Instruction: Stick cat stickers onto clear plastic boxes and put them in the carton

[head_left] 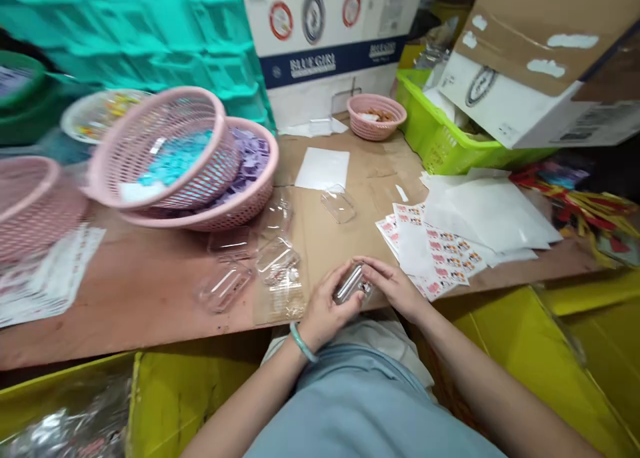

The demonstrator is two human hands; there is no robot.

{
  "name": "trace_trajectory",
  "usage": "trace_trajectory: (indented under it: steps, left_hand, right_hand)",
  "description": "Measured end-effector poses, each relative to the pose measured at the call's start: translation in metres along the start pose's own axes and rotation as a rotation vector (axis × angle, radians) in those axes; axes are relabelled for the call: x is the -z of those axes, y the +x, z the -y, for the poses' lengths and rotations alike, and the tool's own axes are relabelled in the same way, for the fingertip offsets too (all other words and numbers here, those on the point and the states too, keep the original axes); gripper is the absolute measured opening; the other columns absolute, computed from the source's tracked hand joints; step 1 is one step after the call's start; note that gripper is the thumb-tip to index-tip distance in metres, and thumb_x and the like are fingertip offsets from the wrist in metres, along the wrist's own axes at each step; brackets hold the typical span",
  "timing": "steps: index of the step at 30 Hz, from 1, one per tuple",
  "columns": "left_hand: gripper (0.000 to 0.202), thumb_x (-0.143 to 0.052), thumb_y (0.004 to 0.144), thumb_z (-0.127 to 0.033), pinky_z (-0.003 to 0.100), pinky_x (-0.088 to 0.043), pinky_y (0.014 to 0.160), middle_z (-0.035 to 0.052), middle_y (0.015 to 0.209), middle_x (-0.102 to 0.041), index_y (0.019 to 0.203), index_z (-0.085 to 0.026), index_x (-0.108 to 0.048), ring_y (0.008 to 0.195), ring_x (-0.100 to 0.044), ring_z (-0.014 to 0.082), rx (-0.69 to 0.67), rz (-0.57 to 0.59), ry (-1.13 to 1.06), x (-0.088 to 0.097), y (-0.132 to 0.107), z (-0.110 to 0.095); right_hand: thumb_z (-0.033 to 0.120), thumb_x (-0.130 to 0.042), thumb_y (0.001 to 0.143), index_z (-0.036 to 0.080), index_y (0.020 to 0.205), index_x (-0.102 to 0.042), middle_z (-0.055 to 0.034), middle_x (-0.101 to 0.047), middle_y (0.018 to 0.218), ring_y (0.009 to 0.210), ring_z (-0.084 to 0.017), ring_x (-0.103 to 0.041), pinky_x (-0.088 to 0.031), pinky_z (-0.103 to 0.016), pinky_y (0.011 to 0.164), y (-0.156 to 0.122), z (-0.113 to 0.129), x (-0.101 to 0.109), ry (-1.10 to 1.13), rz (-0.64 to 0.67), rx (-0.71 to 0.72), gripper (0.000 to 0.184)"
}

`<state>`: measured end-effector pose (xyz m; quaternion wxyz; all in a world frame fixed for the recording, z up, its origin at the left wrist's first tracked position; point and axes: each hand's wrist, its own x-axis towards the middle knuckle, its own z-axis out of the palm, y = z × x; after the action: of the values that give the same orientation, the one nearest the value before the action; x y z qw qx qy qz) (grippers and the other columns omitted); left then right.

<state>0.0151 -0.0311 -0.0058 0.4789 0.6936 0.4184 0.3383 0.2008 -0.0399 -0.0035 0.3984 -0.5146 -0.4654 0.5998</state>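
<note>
Close to my body, at the table's front edge, both hands hold a small clear plastic case [349, 283] with a printed sticker on its right part. My left hand [324, 306] wraps its left side, a pale green bangle on the wrist. My right hand [393, 286] grips the other side, its fingers and thumb on the sticker end. To the left lie several more clear plastic cases [227, 286], some overlapping. Another clear case [339, 203] rests farther back on the cardboard, touching a white paper [323, 168]. Right of my hands are sticker sheets [445, 255] printed in red and orange.
Pink baskets [200, 221] with blue and purple pieces stand at the left. A small pink basket [376, 128] and a lime green crate [445, 145] are at the back. White sheets [490, 208] lie right. Yellow bins [520, 351] flank my lap. Boxes [330, 45] stand behind.
</note>
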Motion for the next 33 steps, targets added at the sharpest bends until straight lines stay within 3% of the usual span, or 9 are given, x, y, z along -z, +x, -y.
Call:
trace_trajectory:
  steps: [4,6,11,14,17,22,27,30,33]
  left_hand:
    - [0.053,-0.066,0.08,-0.029,0.038,-0.049,0.1,0.0094,0.129,-0.061,0.131,-0.021,-0.051,0.114,-0.06,0.0212,-0.109,-0.022,0.11,0.035,-0.006,-0.014]
    - [0.052,-0.068,0.08,-0.031,0.041,-0.045,0.105,0.0096,0.131,-0.059,0.128,-0.022,-0.053,0.121,-0.055,0.0233,-0.182,-0.102,0.241,0.056,-0.014,-0.02]
    - [0.05,-0.063,0.083,-0.026,0.05,-0.038,0.11,0.0101,0.137,-0.053,0.132,-0.024,-0.05,0.132,-0.044,0.0272,-0.272,-0.431,0.593,0.08,-0.033,-0.013]
    - [0.051,-0.057,0.086,-0.021,0.051,-0.036,0.111,0.0084,0.142,-0.049,0.136,-0.026,-0.046,0.138,-0.037,0.0268,-0.297,-0.424,0.63,0.073,-0.027,-0.002]
    - [0.046,-0.052,0.09,-0.024,0.05,-0.033,0.113,0.0076,0.144,-0.047,0.135,-0.027,-0.048,0.139,-0.035,0.0252,-0.263,-0.352,0.469,0.063,0.003,0.001]
    - [0.051,-0.056,0.087,-0.04,0.044,-0.029,0.115,0.0127,0.148,-0.042,0.134,-0.022,-0.047,0.14,-0.035,0.0257,0.071,-0.389,-0.181,0.047,0.089,-0.006]
    - [0.086,-0.068,0.078,-0.044,0.043,-0.037,0.109,0.0196,0.153,-0.028,0.146,-0.022,-0.021,0.14,-0.033,0.029,0.42,-0.431,-0.514,0.037,0.137,-0.01]
    - [0.086,-0.069,0.076,-0.048,0.04,-0.046,0.099,0.0195,0.144,-0.041,0.145,-0.024,-0.023,0.126,-0.052,0.0287,0.371,-0.41,-0.579,0.044,0.132,-0.005]
    - [0.074,-0.067,0.074,-0.055,0.042,-0.045,0.1,0.0194,0.139,-0.046,0.134,-0.02,-0.041,0.119,-0.056,0.0288,0.307,-0.426,-0.395,0.056,0.133,0.0]
  right_hand:
    - [0.038,-0.074,0.076,0.029,0.14,-0.04,-0.0076,-0.047,0.143,0.13,-0.023,-0.048,-0.038,-0.04,0.11,0.015,0.016,-0.001,-0.048,0.365,0.109,0.073]
    - [0.032,-0.076,0.073,0.029,0.141,-0.036,-0.0088,-0.045,0.142,0.131,-0.022,-0.045,-0.037,-0.039,0.111,0.031,0.023,-0.006,-0.113,0.403,0.196,0.078]
    - [0.022,-0.066,0.075,0.028,0.133,-0.034,-0.0084,-0.043,0.138,0.13,-0.021,-0.045,-0.036,-0.04,0.111,0.065,0.019,-0.036,-0.278,0.117,0.404,0.067]
    - [0.019,-0.064,0.073,0.025,0.133,-0.036,-0.0102,-0.044,0.139,0.133,-0.024,-0.041,-0.032,-0.045,0.113,0.07,0.012,-0.049,-0.497,0.075,0.416,0.066]
    - [0.028,-0.068,0.074,0.023,0.133,-0.039,-0.0115,-0.041,0.144,0.138,-0.027,-0.034,-0.029,-0.047,0.115,0.075,0.014,-0.049,-0.592,-0.001,0.487,0.066]
    - [0.038,-0.07,0.072,0.02,0.132,-0.042,-0.0159,-0.046,0.139,0.134,-0.033,-0.038,-0.032,-0.055,0.11,0.115,0.024,-0.018,-0.665,-0.516,0.475,0.069]
    - [0.012,-0.053,0.077,0.02,0.121,-0.053,-0.0111,-0.063,0.114,0.107,-0.025,-0.06,-0.048,-0.043,0.095,0.133,0.024,-0.023,-0.617,-0.506,0.509,0.046]
    - [0.008,-0.048,0.078,0.023,0.102,-0.061,-0.0051,-0.067,0.096,0.091,-0.019,-0.063,-0.051,-0.031,0.082,0.121,0.032,-0.049,-0.617,-0.407,0.659,0.032]
    - [0.009,-0.044,0.08,0.021,0.074,-0.061,-0.0021,-0.065,0.076,0.076,-0.016,-0.061,-0.049,-0.026,0.072,0.133,0.056,-0.046,-0.704,-0.437,0.612,0.022]
